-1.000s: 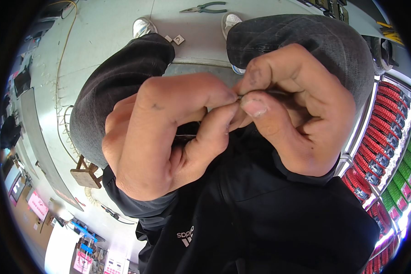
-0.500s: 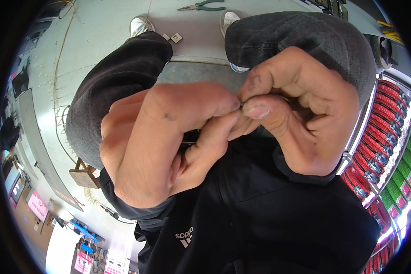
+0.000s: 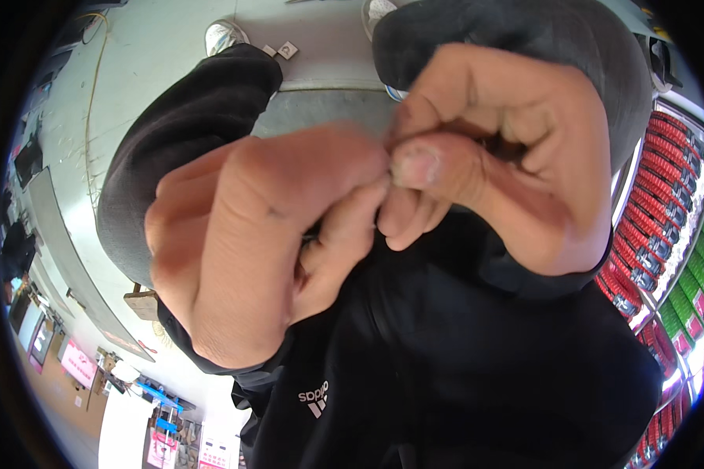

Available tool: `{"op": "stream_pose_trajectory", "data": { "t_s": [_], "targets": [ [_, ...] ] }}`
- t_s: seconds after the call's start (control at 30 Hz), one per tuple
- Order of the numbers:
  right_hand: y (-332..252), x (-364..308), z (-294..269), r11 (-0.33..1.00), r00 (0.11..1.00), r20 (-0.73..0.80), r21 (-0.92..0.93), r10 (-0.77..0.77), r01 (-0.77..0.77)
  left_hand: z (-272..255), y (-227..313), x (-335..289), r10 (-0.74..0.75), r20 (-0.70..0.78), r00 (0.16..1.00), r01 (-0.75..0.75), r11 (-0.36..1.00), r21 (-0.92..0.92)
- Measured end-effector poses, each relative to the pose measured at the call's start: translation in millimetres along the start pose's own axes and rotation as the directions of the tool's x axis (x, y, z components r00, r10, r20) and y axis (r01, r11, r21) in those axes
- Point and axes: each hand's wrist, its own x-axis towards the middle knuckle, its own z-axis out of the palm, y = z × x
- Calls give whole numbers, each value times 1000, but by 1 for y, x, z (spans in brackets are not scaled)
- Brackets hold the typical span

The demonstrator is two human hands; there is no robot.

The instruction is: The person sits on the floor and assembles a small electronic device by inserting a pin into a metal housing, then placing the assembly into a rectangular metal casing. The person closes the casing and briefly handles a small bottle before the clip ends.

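My left hand (image 3: 266,227) is closed in a pinch, thumb against forefinger, in the middle of the view. Its fingertips meet those of my right hand (image 3: 501,156), which is likewise pinched. Whatever lies between the fingertips is hidden or too small to make out. Both hands are held up above my lap, over the dark trousers (image 3: 188,141) and black jacket (image 3: 477,352). Slight blur softens the edges of the hands.
Two small square pieces (image 3: 287,50) lie on the grey floor (image 3: 321,47) near my shoes (image 3: 225,37). A rack of red coiled cords (image 3: 657,195) stands at right, with green coils (image 3: 692,281) beside it. A wooden stool (image 3: 141,305) is at left.
Both hands have shifted a little left and up in the picture, still fingertip to fingertip. The view has tilted, so the pliers on the floor have almost left the top edge.
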Motion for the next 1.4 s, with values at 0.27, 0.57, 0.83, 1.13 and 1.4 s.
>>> {"op": "stream_pose_trajectory", "data": {
  "t_s": [0.27, 0.57, 0.83, 1.13, 1.4],
  "targets": [
    [6, -1, -3, 991, 997, 65, 130, -49, 40, 6, 1, -1, -18, -114, 993, 6, 994, -107],
    [10, 2, -9, 989, 980, 171, 123, -103, 82, 11, 2, 1, 6, -180, 984, -11, 1000, -29],
    [6, -1, -7, 987, 986, 128, 135, -103, 86, 8, 2, 3, 28, -165, 986, -34, 999, -32],
    [7, 1, -2, 987, 987, 98, 116, -124, 113, 3, 0, 3, 48, -191, 980, -38, 998, 54],
    [8, -2, 3, 963, 966, 5, -75, -259, 259, -1, 0, 1, 26, -112, 993, -24, 999, 23]
  ]
}}
